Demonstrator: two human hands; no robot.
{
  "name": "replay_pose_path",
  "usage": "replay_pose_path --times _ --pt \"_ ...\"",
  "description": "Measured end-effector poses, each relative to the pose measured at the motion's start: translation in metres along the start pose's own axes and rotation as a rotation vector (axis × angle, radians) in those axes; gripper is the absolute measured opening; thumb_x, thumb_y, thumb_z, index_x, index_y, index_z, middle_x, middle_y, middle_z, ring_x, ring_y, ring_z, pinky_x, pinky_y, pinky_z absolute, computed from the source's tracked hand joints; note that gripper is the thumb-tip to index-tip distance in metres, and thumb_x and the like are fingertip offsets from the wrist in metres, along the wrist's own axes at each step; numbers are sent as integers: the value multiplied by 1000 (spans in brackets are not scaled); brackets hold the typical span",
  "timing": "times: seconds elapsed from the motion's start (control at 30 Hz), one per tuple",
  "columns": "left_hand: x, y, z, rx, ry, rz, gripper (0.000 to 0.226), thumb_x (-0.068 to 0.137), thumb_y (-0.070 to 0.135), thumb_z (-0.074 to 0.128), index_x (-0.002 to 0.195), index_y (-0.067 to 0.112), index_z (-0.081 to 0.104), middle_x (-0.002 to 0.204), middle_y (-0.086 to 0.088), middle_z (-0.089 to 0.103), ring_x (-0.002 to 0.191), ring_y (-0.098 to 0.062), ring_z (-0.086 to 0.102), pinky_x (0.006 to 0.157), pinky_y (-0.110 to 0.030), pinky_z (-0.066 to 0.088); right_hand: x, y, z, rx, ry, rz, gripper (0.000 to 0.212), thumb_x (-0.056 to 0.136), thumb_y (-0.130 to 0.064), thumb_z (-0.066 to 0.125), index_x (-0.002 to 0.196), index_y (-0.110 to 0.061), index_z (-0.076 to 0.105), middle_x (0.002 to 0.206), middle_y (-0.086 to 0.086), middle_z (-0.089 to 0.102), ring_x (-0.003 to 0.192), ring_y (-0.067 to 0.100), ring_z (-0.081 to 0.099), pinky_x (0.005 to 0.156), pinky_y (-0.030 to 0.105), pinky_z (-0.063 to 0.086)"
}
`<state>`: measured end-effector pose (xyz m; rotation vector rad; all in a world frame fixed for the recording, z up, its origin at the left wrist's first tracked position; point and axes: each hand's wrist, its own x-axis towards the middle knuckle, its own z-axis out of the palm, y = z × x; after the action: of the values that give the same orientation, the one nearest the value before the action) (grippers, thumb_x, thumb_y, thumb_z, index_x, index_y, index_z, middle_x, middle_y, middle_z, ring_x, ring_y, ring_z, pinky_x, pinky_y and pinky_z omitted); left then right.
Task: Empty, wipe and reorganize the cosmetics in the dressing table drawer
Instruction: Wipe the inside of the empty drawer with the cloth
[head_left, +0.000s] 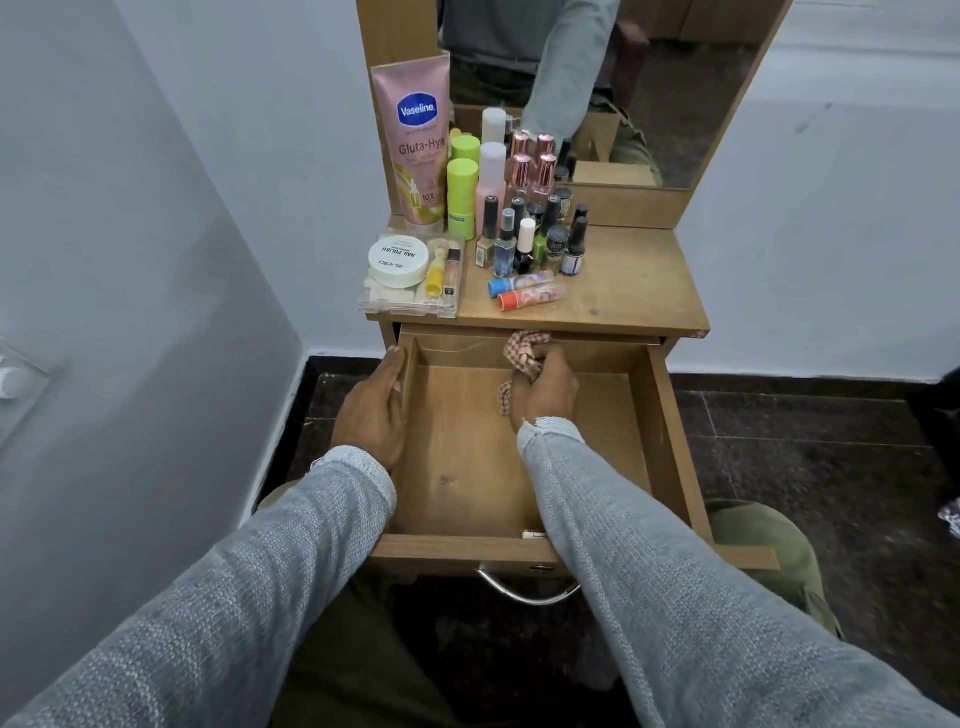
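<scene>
we look down into the pulled-out drawer (467, 467), whose wooden floor is bare of cosmetics. our right hand (548, 387) is clenched around a red-and-white checked cloth (522, 353), bunched up and pressed near the drawer's back wall, with a loose end hanging down beside the wrist. our left hand (371, 410) rests on the drawer's left wall, fingers curled over its top edge and gripping it. above, on the surface (634, 280), the cosmetics stand grouped toward the left: a pink vaseline tube (415, 140) upright against the mirror (649, 78), two green stick containers (462, 192) just beside it, a cluster of nail polish bottles (535, 239) in front, and two lip balm tubes (524, 291) lying on their sides. a clear plastic box (410, 275) at the front left corner carries a round white jar (399, 259) on its lid. a metal handle (524, 590) hangs under the drawer front.
</scene>
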<state>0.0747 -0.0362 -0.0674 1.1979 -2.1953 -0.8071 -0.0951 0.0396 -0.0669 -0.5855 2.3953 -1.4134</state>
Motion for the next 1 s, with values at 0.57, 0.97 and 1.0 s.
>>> replay_pose_path --times 0.57,0.97,1.0 --pt "-1 -4 0 45 -4 50 50 96 27 29 144 22 41 121 -14 65 107 -33 62 93 -39 49 -33 -35 52 -320 -398 -359 41 91 -16 47 131 -25 47 132 11 53 118 37 52 98 42 44" --pt "-5 2 -2 40 -22 10 46 100 11 36 146 15 39 106 -8 64 91 -23 61 88 -37 50 27 26 -64 -460 -20 -90 30 84 -11 63 113 -6 60 113 19 63 108 38 58 93 42 46" --pt "-4 2 -2 34 -19 11 46 100 11 35 146 15 39 104 -8 64 89 -23 61 86 -36 50 28 29 -68 -389 53 -58 28 82 -11 63 109 -4 61 112 19 64 107 39 59 92 42 47"
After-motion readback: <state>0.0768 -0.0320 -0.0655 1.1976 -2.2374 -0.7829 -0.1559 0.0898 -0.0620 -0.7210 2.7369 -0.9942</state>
